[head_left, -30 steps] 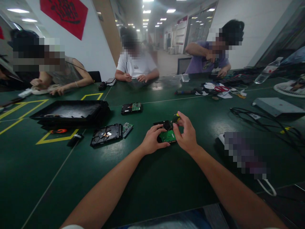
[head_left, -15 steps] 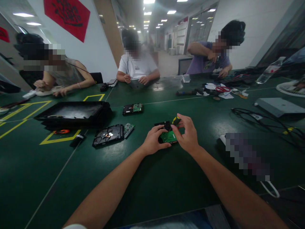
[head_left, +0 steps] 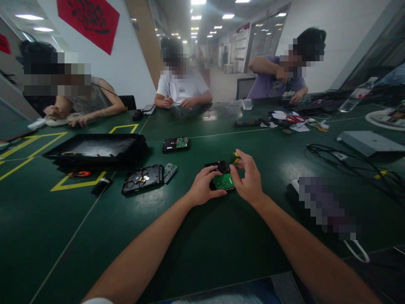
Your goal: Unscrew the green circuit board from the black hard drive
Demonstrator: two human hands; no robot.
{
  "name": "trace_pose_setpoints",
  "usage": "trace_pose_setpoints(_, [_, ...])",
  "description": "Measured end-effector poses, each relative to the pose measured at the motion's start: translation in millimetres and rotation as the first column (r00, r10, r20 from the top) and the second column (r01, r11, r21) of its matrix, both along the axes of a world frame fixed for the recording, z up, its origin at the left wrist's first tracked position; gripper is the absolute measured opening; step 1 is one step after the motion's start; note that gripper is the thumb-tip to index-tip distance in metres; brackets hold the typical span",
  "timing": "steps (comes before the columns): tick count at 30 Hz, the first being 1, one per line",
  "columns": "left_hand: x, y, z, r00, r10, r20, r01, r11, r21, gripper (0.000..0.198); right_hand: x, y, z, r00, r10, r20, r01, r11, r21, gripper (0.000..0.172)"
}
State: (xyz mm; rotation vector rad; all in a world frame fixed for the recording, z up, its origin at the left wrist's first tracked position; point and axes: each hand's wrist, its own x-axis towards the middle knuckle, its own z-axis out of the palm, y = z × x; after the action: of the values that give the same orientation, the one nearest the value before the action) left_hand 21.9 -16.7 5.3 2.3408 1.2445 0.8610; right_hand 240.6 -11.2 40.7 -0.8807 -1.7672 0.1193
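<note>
On the green table in front of me lies a hard drive [head_left: 225,181] with a green circuit board showing on its upper face. My left hand [head_left: 204,188] grips its left side, thumb along the near edge and fingers over the far part. My right hand [head_left: 248,175] is closed round a small screwdriver [head_left: 236,160] with a yellow and black handle, partly hidden by the fingers. It is held over the drive's right side; where the tip touches cannot be made out.
To the left lie another hard drive [head_left: 143,179], a loose circuit board [head_left: 171,172] and a black tray [head_left: 95,150]. A further drive [head_left: 176,145] is farther back. Black cables [head_left: 341,156] and a grey metal box [head_left: 370,142] are at right. Three people sit across the table.
The screwdriver handle has turned and tilted in my right fingers, so less of it shows. My left hand and the hard drive stay in place.
</note>
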Motion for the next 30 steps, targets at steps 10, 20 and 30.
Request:
trace_pose_setpoints(10, [0.2, -0.6, 1.5, 1.000, 0.003, 0.011, -0.003, 1.000, -0.018, 0.069, -0.5, -0.1, -0.9, 1.000, 0.007, -0.017, -0.007, 1.000, -0.003, 0.059])
trace_pose_setpoints(20, [0.6, -0.6, 2.4, 1.000, 0.006, 0.012, -0.006, 1.000, -0.009, 0.068, -0.2, 1.7, -2.8, 1.000, 0.000, -0.026, -0.001, 1.000, -0.004, 0.059])
trace_pose_setpoints(30, [0.0, 0.1, 1.6, 1.000, -0.002, 0.013, 0.003, 1.000, -0.018, 0.069, 0.1, 0.1, -0.3, 1.000, 0.003, -0.024, -0.003, 1.000, 0.000, 0.058])
